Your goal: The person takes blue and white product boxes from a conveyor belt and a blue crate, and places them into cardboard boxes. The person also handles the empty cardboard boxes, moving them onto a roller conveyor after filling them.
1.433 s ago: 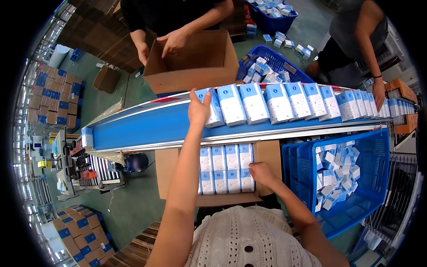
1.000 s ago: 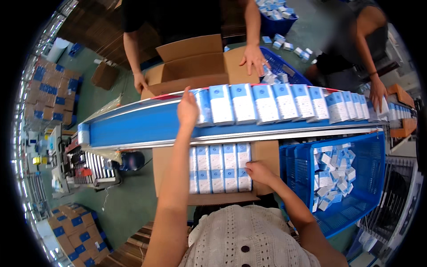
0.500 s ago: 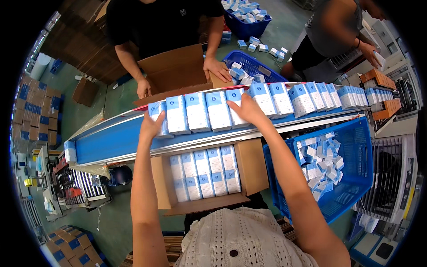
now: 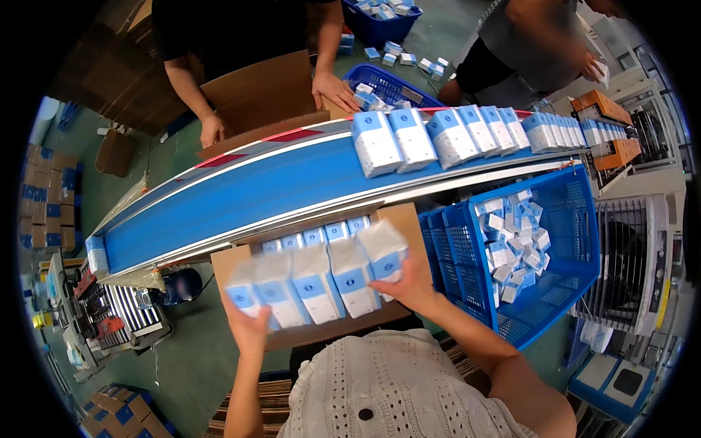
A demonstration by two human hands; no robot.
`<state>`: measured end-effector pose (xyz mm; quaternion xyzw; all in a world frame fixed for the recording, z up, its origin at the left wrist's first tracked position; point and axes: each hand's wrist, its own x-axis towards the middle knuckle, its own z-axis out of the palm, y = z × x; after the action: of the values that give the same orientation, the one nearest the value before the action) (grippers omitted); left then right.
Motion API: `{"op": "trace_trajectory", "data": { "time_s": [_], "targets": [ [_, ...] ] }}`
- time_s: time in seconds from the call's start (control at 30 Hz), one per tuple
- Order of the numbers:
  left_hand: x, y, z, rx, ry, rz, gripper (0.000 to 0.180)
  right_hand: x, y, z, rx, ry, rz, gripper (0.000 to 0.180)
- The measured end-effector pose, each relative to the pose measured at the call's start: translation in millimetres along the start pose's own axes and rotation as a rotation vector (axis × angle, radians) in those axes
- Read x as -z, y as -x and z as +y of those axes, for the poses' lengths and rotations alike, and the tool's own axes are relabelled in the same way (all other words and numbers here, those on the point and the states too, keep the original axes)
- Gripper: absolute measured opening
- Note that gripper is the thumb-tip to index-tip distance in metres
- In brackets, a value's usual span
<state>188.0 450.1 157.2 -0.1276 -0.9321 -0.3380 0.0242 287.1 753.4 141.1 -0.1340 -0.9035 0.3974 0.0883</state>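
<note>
Though cluttered, green floor (image 4: pixel 193 347) around conveyor (image 4: pixel 255 191).

Single head-mounted wide fisheye, left one of a side-by-side pair, looking steeply down past the wearer's cream openwork-knit top (image 4: pixel 394 379) at bottom centre; image upright, not mirrored. Near field is bare left hand (image 4: pixel 247 325) and bare right hand (image 4: pixel 412 286) with a row of white-and-blue rectangular boxes (image 4: pixel 315 286) between them, dead centre and close to the lens, long blue conveyor belt (image 4: pixel 255 197) crossing just beyond. FOV runs out to brown carton stacks (image 4: pixel 52 193) at far left, straight edges bowing toward the black circular rim.
</note>
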Motion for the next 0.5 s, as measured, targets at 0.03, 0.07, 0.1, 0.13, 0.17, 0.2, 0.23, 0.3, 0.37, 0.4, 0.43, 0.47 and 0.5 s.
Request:
{"op": "trace_trajectory", "data": {
  "time_s": [0.03, 0.07, 0.1, 0.13, 0.17, 0.2, 0.23, 0.3, 0.37, 0.4, 0.43, 0.47, 0.5],
  "targets": [
    [-9.8, 17.0, -21.0, 0.194, -0.21, -0.292, 0.067, -25.6, 23.7, 40.4, 0.021, 0.19, -0.233, 0.04],
    [-19.9, 23.8, -36.2, 0.111, -0.361, -0.49, 0.062, -43.8, 42.6, 76.0, 0.04, 0.375, -0.47, 0.032],
    [-25.8, 20.2, -48.4, 0.022, -0.516, -0.669, 0.057, -45.8, 41.8, 83.1, 0.095, 0.411, -0.66, 0.024],
    [-30.0, 18.8, -59.6, -0.068, -0.672, -0.847, 0.052, -47.8, 42.4, 89.7, 0.15, 0.446, -0.851, 0.018],
    [-35.8, 6.0, -50.7, -0.081, -0.725, -0.929, 0.048, -44.3, 42.1, 93.9, 0.141, 0.394, -0.83, 0.017],
    [-37.8, -15.5, -31.8, -0.087, -0.781, -1.008, 0.044, -37.0, 37.0, 91.7, 0.139, 0.341, -0.812, 0.015],
    [-42.8, -34.1, -16.6, -0.092, -0.838, -1.079, 0.04, -30.0, 30.0, 90.1, 0.144, 0.291, -0.791, 0.013],
    [-58.1, -58.1, 2.5, -0.277, -0.541, -0.802, 0.044, -13.4, 22.3, 95.3, 0.115, 0.215, -0.688, 0.013],
    [-68.4, -62.3, 10.1, -0.337, -0.325, -0.756, 0.051, 5.1, 6.9, 79.0, 0.096, 0.194, -0.579, 0.013],
    [-79.7, -61.1, 5.9, -0.212, -0.26, -1.06, 0.056, 12.2, 3.5, 80.6, 0.085, 0.232, -0.55, 0.012],
    [-90.5, -59.3, 0.9, -0.048, -0.219, -1.342, 0.061, 23.0, -1.8, 84.6, 0.076, 0.269, -0.52, 0.012],
    [-95.9, -50.8, -17.0, -0.291, -0.247, -1.325, 0.062, 42.9, -15.1, 75.0, 0.038, 0.277, -0.406, 0.011],
    [-94.1, -55.5, -20.7, -0.349, -0.264, -1.302, 0.06, 65.0, -28.0, 74.5, 0.101, 0.242, -0.13, 0.007]
  ]
}}
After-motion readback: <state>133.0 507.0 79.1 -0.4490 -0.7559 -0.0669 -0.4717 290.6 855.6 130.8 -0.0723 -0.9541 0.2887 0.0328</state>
